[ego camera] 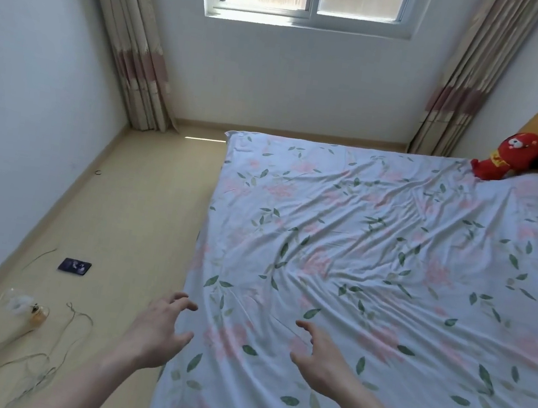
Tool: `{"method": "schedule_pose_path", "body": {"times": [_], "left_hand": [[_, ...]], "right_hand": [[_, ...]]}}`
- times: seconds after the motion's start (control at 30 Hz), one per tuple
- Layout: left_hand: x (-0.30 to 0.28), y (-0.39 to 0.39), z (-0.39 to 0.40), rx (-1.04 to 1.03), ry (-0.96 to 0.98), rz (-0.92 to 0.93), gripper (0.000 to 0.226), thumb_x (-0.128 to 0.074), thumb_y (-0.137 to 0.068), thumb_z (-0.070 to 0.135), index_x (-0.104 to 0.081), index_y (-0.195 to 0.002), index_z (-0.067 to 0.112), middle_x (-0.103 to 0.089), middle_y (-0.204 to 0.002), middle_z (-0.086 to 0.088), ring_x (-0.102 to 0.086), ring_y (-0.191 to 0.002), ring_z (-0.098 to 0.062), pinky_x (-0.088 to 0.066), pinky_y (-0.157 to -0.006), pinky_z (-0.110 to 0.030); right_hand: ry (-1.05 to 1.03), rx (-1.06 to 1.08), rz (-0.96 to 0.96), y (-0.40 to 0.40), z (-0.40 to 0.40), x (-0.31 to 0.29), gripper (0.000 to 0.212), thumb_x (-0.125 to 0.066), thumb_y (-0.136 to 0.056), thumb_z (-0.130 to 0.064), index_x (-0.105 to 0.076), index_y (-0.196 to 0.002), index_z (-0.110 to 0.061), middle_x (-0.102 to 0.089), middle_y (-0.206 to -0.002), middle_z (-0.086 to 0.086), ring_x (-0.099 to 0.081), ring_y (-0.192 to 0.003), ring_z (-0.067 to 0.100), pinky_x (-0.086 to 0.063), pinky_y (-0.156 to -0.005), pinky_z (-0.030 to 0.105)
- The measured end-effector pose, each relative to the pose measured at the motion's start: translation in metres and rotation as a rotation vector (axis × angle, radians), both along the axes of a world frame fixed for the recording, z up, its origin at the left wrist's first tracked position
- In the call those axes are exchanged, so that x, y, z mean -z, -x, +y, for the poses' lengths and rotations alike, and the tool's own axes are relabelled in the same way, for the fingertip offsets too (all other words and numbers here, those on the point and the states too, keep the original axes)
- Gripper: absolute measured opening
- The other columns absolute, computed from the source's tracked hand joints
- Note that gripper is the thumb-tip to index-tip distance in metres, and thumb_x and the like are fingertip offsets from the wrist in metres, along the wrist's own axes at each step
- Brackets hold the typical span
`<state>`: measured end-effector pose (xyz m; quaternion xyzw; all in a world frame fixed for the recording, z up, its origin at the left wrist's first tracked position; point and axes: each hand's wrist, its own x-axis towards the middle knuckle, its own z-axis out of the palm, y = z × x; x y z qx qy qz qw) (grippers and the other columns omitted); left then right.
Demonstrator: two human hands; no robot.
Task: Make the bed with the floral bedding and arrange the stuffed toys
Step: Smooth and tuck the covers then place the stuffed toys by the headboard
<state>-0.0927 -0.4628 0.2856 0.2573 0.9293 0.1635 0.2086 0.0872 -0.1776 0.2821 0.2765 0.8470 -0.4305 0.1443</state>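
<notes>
Floral sheet (372, 270) under hands (empty)

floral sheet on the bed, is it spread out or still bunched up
Spread out but not smooth: the floral sheet covers the mattress out to the visible edges, with wrinkles fanning across its middle. Neither hand grips it.

Two bare forearms enter from the bottom edge, each ending in a bare hand: the left hand (158, 326) and the right hand (318, 357). No sleeve covers either forearm as far as the frame shows. The fingers carry no visible rings, and the wrists no watch or band.
</notes>
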Motion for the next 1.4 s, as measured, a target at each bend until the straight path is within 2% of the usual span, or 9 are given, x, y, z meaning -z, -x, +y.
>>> {"method": "schedule_pose_path", "body": {"times": [0.17, 0.3, 0.43, 0.63, 0.87, 1.1, 1.27, 1.33, 1.4], "left_hand": [[0.009, 0.053, 0.003, 0.025, 0.067, -0.062, 0.047, -0.065, -0.09, 0.044, -0.052, -0.134, 0.038, -0.037, -0.151, 0.015, -0.039, -0.136, -0.013, -0.039, -0.111, -0.03], [0.019, 0.113, 0.012, 0.052, 0.143, -0.126, 0.045, -0.065, -0.093, 0.039, -0.052, -0.136, 0.033, -0.035, -0.154, 0.01, -0.039, -0.137, -0.017, -0.046, -0.102, -0.031], [0.051, 0.183, 0.02, 0.109, 0.235, -0.162, 0.046, -0.065, -0.092, 0.037, -0.053, -0.136, 0.03, -0.038, -0.152, 0.004, -0.045, -0.129, -0.019, -0.052, -0.089, -0.029], [0.123, 0.286, 0.031, 0.283, 0.403, -0.195, 0.043, -0.066, -0.092, 0.037, -0.056, -0.132, 0.028, -0.044, -0.147, -0.001, -0.062, -0.107, -0.02, -0.05, -0.069, -0.024], [0.212, 0.366, 0.03, 0.402, 0.504, -0.302, 0.048, -0.066, -0.092, 0.032, -0.056, -0.137, 0.02, -0.055, -0.142, -0.004, -0.062, -0.109, -0.018, -0.051, -0.09, -0.029], [0.331, 0.381, 0.027, 0.294, 0.393, -0.461, 0.05, -0.064, -0.095, 0.031, -0.054, -0.14, 0.013, -0.055, -0.144, -0.005, -0.058, -0.123, -0.024, -0.047, -0.097, -0.032], [0.438, 0.385, 0.016, 0.103, 0.355, -0.613, 0.062, -0.062, -0.094, 0.037, -0.042, -0.147, 0.011, -0.065, -0.114, -0.01, -0.06, -0.082, -0.022, -0.051, -0.074, -0.031], [0.467, 0.382, 0.016, 0.006, 0.335, -0.686, 0.052, -0.062, -0.094, 0.036, -0.048, -0.138, 0.011, -0.061, -0.094, -0.009, -0.059, -0.077, -0.024, -0.057, -0.07, -0.036], [0.494, 0.376, 0.013, -0.011, 0.318, -0.753, 0.037, -0.062, -0.094, 0.04, -0.059, -0.115, 0.01, -0.064, -0.099, -0.005, -0.066, -0.086, -0.023, -0.062, -0.08, -0.043]], "right_hand": [[0.014, -0.017, -0.036, 0.057, -0.02, 0.01, 0.067, -0.055, -0.09, -0.028, -0.033, -0.153, -0.032, -0.031, -0.159, -0.006, -0.05, -0.125, 0.014, -0.044, -0.098, 0.029], [0.044, 0.042, -0.064, 0.09, -0.033, 0.027, 0.066, -0.055, -0.092, -0.025, -0.033, -0.154, -0.029, -0.031, -0.159, -0.006, -0.044, -0.137, 0.015, -0.039, -0.101, 0.026], [0.027, 0.146, -0.103, 0.118, -0.051, 0.06, 0.063, -0.055, -0.094, -0.03, -0.034, -0.153, -0.027, -0.031, -0.159, -0.005, -0.038, -0.142, 0.017, -0.036, -0.108, 0.029], [0.093, 0.451, -0.171, 0.157, -0.103, 0.119, 0.055, -0.051, -0.094, -0.027, -0.041, -0.149, -0.024, -0.039, -0.152, -0.005, -0.052, -0.122, 0.013, -0.044, -0.098, 0.026], [0.096, 0.703, -0.312, 0.213, -0.185, 0.195, 0.05, -0.053, -0.099, -0.037, -0.042, -0.146, -0.025, -0.041, -0.151, -0.005, -0.049, -0.13, 0.017, -0.046, -0.1, 0.031], [0.064, 0.762, -0.433, 0.251, -0.228, 0.288, 0.05, -0.054, -0.098, -0.049, -0.042, -0.143, -0.03, -0.044, -0.144, -0.011, -0.051, -0.126, 0.014, -0.046, -0.091, 0.03], [0.009, 0.794, -0.515, 0.273, -0.243, 0.379, 0.053, -0.057, -0.097, -0.05, -0.04, -0.143, -0.03, -0.042, -0.143, -0.009, -0.051, -0.124, 0.016, -0.046, -0.084, 0.031], [-0.031, 0.795, -0.52, 0.276, -0.25, 0.404, 0.051, -0.059, -0.096, -0.05, -0.042, -0.139, -0.029, -0.044, -0.138, -0.008, -0.05, -0.123, 0.018, -0.046, -0.087, 0.032], [-0.076, 0.829, -0.53, 0.277, -0.262, 0.427, 0.04, -0.06, -0.096, -0.049, -0.048, -0.129, -0.029, -0.047, -0.13, -0.008, -0.05, -0.117, 0.018, -0.043, -0.083, 0.03]]}}
